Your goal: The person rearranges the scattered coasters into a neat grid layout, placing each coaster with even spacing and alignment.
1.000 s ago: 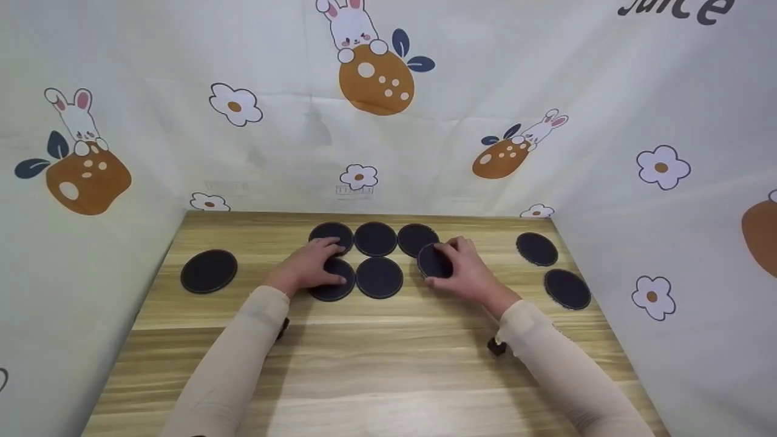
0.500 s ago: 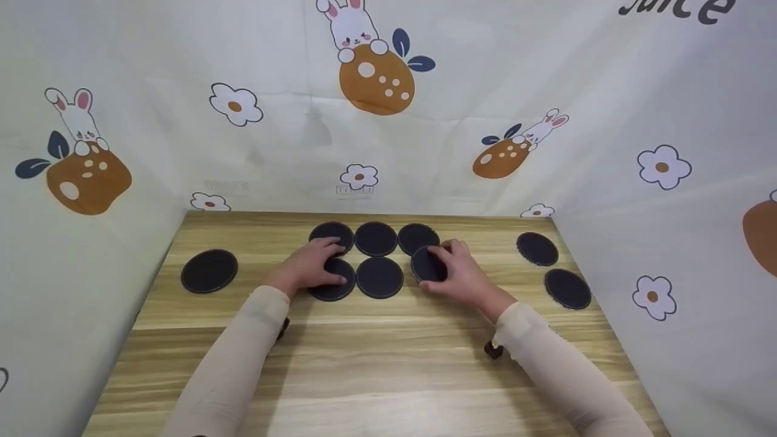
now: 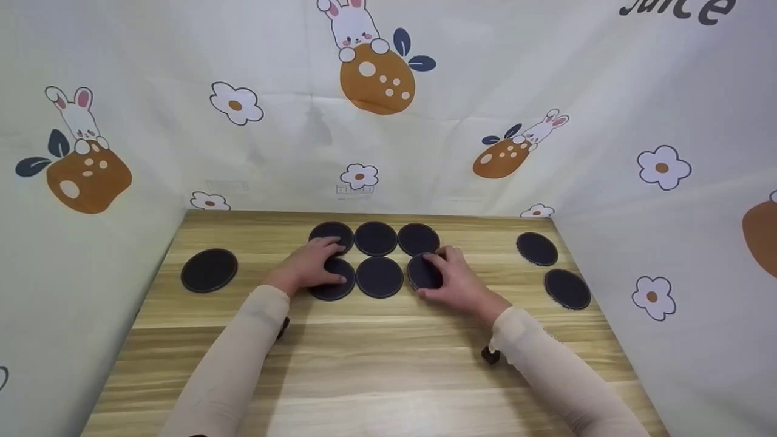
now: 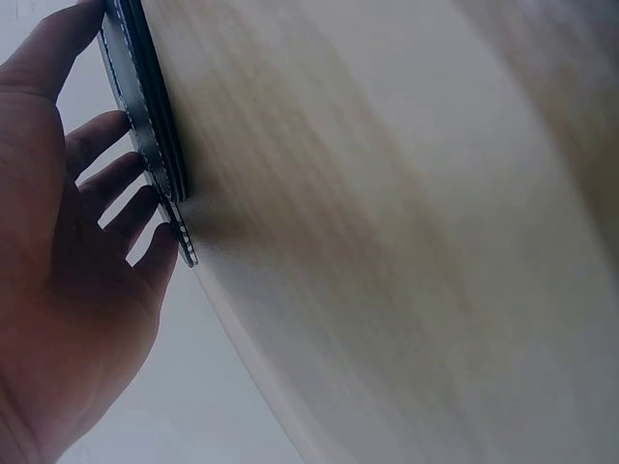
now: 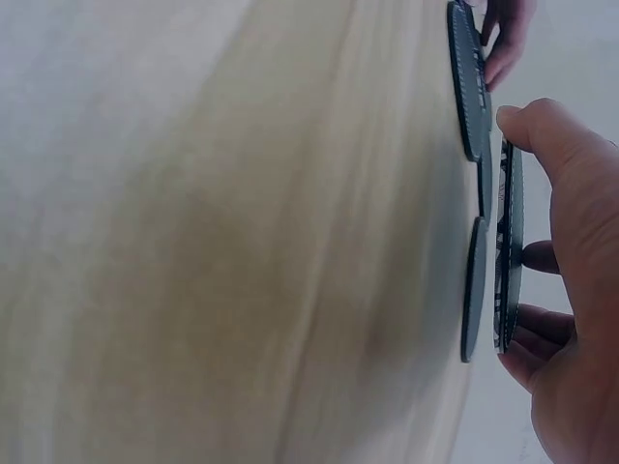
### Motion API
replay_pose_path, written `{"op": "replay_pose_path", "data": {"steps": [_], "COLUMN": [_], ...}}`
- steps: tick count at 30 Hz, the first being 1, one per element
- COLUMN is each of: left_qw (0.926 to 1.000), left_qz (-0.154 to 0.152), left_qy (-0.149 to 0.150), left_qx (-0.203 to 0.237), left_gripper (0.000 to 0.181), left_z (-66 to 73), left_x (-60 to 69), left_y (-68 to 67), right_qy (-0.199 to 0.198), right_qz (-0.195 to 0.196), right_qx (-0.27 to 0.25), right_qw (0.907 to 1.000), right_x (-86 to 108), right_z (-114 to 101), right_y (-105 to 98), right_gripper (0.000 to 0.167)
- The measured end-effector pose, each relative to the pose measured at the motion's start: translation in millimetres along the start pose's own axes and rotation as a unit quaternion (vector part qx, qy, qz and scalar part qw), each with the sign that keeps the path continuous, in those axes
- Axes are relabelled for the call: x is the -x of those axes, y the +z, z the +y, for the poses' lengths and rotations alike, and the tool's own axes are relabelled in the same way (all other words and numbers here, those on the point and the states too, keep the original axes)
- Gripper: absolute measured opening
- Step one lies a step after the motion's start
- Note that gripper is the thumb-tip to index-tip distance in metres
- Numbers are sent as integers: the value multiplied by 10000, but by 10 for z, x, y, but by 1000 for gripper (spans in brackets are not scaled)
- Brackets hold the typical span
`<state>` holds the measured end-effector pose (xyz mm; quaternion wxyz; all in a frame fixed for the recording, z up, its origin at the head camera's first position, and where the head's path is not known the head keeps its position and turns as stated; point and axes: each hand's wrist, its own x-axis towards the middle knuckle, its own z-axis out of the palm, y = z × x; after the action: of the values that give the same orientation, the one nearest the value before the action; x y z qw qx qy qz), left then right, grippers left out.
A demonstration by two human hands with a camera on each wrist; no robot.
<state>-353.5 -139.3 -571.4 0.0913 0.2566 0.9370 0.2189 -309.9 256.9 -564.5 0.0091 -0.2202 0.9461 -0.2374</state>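
In the head view, my right hand (image 3: 461, 282) pinches a round black coaster (image 3: 423, 274) by its edge, thumb on the near side and fingers on the far side. The right wrist view shows this coaster (image 5: 514, 242) held slightly above the table. It is just right of the front-middle coaster (image 3: 380, 277). My left hand (image 3: 306, 264) rests with spread fingers on the back-left coaster (image 3: 328, 232) and the front-left coaster (image 3: 340, 267), partly covering both. The back-middle coaster (image 3: 375, 238) and back-right coaster (image 3: 419, 238) lie flat alongside.
One coaster (image 3: 209, 271) lies alone at the table's left. Two more, a far coaster (image 3: 537, 249) and a nearer coaster (image 3: 567, 289), lie near the right edge. Patterned cloth (image 3: 285, 152) stands behind and at both sides of the wooden table (image 3: 388, 364).
My right hand has moved left and toward me with its coaster, bringing it beside the front row below the back-right coaster. The left hand has stayed in place.
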Motion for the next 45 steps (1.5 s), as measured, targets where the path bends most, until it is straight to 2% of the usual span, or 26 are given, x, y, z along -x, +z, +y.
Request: {"op": "replay_pose_path", "data": {"steps": [18, 45], "left_qw": [9999, 10000], "left_qz": [35, 58], "left_qy": [-7, 31], "left_qx": [98, 65], "left_gripper": [83, 82], "left_z": [21, 17], "left_x": [16, 17], "left_y": [-21, -14], "right_qy": [-363, -273], "right_qz": [-8, -107], "right_qx": [213, 195], "right_qw": [9991, 9994], "right_x": [-18, -33], "right_z": [67, 74], "right_y": [127, 156], "right_gripper": [86, 87]}}
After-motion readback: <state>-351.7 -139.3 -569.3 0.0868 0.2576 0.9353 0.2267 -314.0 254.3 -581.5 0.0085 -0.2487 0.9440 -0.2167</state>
